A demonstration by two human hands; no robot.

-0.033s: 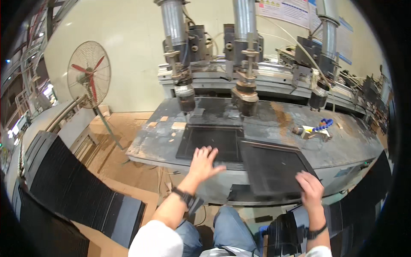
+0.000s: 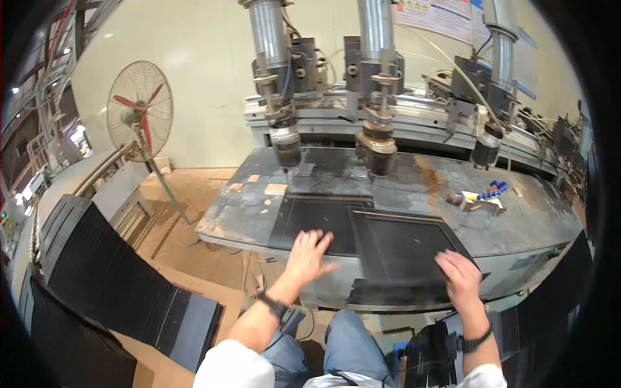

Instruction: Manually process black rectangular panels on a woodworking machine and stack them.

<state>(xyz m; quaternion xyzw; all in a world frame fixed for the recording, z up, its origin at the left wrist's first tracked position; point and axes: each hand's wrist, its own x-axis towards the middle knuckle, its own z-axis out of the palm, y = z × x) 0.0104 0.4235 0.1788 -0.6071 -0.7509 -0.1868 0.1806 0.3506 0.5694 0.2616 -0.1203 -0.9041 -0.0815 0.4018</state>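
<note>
Two flat black framed panels lie side by side at the front of the workbench. My left hand [image 2: 308, 260] is over the near edge of the left panel [image 2: 314, 216], fingers spread; whether they touch it is unclear. The right panel [image 2: 404, 244] sits askew, overlapping the left one's right side, and its near part juts past the bench's front edge. My right hand [image 2: 460, 277] has its curled fingers on this panel's right edge, near the close corner. The thumb is hidden.
Drilling heads [image 2: 284, 145] hang over the grey workbench [image 2: 239, 216]. Wood scraps [image 2: 276, 189] and a blue coiled hose [image 2: 495, 189] lie on it. Stacked black panels [image 2: 107, 271] stand at left, with more at lower right. A wire-caged fan [image 2: 140, 110] stands further back.
The right panel has shifted left and now overlaps the left panel more. My right hand has moved slightly left with it. My left hand stays over the left panel.
</note>
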